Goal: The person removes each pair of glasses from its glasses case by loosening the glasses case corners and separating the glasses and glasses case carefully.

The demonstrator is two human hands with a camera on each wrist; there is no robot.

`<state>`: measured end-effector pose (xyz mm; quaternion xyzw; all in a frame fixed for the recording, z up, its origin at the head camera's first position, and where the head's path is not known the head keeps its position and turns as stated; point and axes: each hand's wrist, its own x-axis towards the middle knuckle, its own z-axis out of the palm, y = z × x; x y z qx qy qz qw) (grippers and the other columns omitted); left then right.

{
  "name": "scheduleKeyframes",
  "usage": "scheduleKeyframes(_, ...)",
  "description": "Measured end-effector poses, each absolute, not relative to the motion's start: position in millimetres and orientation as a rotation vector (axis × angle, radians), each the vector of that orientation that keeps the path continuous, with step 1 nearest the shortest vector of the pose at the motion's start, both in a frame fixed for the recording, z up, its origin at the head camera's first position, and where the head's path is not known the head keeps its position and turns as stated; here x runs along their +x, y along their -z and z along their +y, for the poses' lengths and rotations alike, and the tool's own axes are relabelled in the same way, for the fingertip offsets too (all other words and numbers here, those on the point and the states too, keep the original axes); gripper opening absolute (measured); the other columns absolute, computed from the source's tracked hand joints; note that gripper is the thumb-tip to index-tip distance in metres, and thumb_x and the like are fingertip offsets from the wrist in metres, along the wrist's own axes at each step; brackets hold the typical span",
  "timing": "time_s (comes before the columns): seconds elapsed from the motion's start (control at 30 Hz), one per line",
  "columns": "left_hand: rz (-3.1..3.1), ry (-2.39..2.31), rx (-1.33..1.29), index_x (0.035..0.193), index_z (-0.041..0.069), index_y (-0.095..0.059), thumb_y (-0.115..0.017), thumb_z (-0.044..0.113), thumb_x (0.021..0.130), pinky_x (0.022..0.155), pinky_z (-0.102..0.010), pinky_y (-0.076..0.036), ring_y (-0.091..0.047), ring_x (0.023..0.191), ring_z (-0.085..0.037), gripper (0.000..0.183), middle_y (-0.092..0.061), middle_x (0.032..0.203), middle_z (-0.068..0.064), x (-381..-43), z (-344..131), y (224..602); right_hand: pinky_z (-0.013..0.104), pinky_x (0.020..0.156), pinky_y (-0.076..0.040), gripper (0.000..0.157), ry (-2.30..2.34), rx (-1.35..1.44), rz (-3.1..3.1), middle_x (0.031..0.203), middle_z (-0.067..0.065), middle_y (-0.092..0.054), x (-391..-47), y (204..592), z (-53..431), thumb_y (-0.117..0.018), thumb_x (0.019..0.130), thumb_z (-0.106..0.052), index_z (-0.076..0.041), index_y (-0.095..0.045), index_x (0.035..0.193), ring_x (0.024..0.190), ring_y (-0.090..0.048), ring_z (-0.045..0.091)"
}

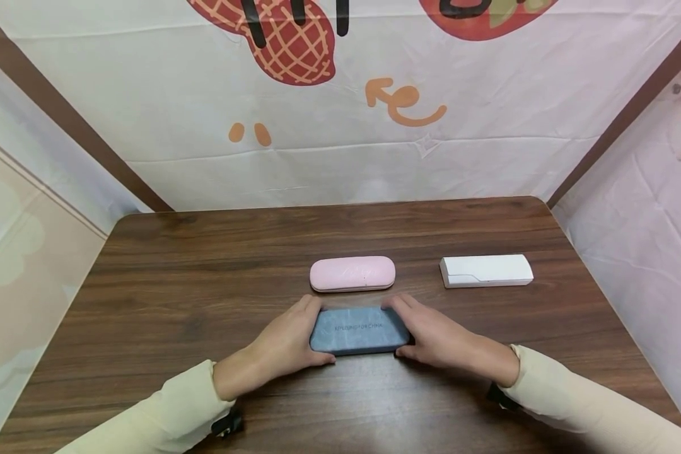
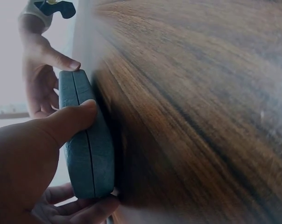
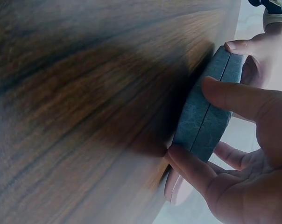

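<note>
A blue-grey glasses case with printed lettering on its lid lies between both hands, close over the table. My left hand grips its left end, thumb along the near side and fingers at the far side. At the right end, my right hand holds it the same way. In the left wrist view the case shows a closed seam running along its side, with the left thumb across it. The right wrist view shows the right thumb pressed on the same side of the case.
Just beyond the blue-grey case lies a pink glasses case. A white case sits farther right. All are on a dark wood-grain table, with a printed white cloth hanging behind its far edge.
</note>
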<state>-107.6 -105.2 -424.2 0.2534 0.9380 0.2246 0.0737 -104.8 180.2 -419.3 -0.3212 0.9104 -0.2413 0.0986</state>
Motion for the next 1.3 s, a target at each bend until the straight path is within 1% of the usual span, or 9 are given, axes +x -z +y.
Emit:
scheduleKeyframes(0.4,2.847,-0.658,0.787,0.119,0.006,-0.054,-0.097,0.039,0.065,0.088,-0.041,-0.052,-0.057,0.099,-0.019,0.076,-0.054,0.109,-0.004,-106.1,-105.9,430.3,0.043,0.096,-0.052,0.077,0.724,-0.972,2.712,0.132,0.013,-0.054,-104.1,424.7,180.8,-0.089,0.077,-0.012,-0.003,-0.046,0.14,0.116,-0.059,0.023)
scheduleKeyframes(0.6,2.837,-0.657,0.84,0.124,0.004,-0.054,-0.096,0.04,0.067,0.09,-0.042,-0.051,-0.057,0.102,-0.02,0.079,-0.054,0.113,-0.006,-106.3,-108.1,430.2,0.043,0.096,-0.052,0.077,0.714,-0.993,2.725,0.131,0.012,-0.055,-103.7,426.6,181.6,-0.09,0.077,-0.014,-0.003,-0.046,0.139,0.116,-0.059,0.023)
scheduleKeyframes(0.73,2.815,-0.642,0.901,0.129,0.001,-0.053,-0.094,0.036,0.069,0.094,-0.042,-0.05,-0.056,0.107,-0.021,0.08,-0.055,0.118,-0.008,-107.2,-110.2,430.2,0.043,0.096,-0.052,0.075,0.698,-1.002,2.732,0.13,0.012,-0.055,-103.6,427.1,182.2,-0.09,0.077,-0.015,-0.003,-0.047,0.138,0.116,-0.059,0.023)
scheduleKeyframes(0.87,2.801,-0.633,0.946,0.129,0.0,-0.053,-0.093,0.032,0.07,0.096,-0.042,-0.049,-0.055,0.11,-0.022,0.078,-0.054,0.119,-0.009,-108.7,-110.8,430.3,0.042,0.095,-0.052,0.074,0.689,-1.006,2.738,0.129,0.013,-0.056,-103.4,426.7,182.2,-0.09,0.077,-0.016,-0.003,-0.048,0.137,0.115,-0.06,0.023)
scheduleKeyframes(1.03,2.8,-0.643,0.974,0.128,0.0,-0.051,-0.092,0.03,0.07,0.095,-0.043,-0.049,-0.055,0.11,-0.024,0.078,-0.055,0.119,-0.009,-108.9,-110.4,431.1,0.041,0.093,-0.053,0.072,0.661,-1.018,2.739,0.127,0.011,-0.056,-102.4,425.4,181.5,-0.091,0.076,-0.021,-0.005,-0.049,0.132,0.111,-0.06,0.022)
scheduleKeyframes(1.23,2.82,-0.64,0.987,0.129,0.0,-0.05,-0.093,0.028,0.069,0.093,-0.043,-0.05,-0.056,0.109,-0.024,0.078,-0.056,0.118,-0.009,-107.8,-109.2,433.0,0.037,0.084,-0.054,0.062,0.561,-1.056,2.746,0.118,0.007,-0.055,-104.6,423.0,179.0,-0.091,0.077,-0.02,-0.008,-0.049,0.121,0.103,-0.059,0.018)
scheduleKeyframes(1.3,2.824,-0.635,0.984,0.128,0.0,-0.05,-0.093,0.027,0.069,0.093,-0.043,-0.05,-0.056,0.109,-0.024,0.078,-0.056,0.117,-0.009,-106.8,-108.9,433.5,0.037,0.082,-0.054,0.061,0.535,-1.073,2.748,0.115,0.006,-0.055,-105.3,422.4,178.4,-0.091,0.077,-0.02,-0.008,-0.049,0.119,0.1,-0.059,0.017)
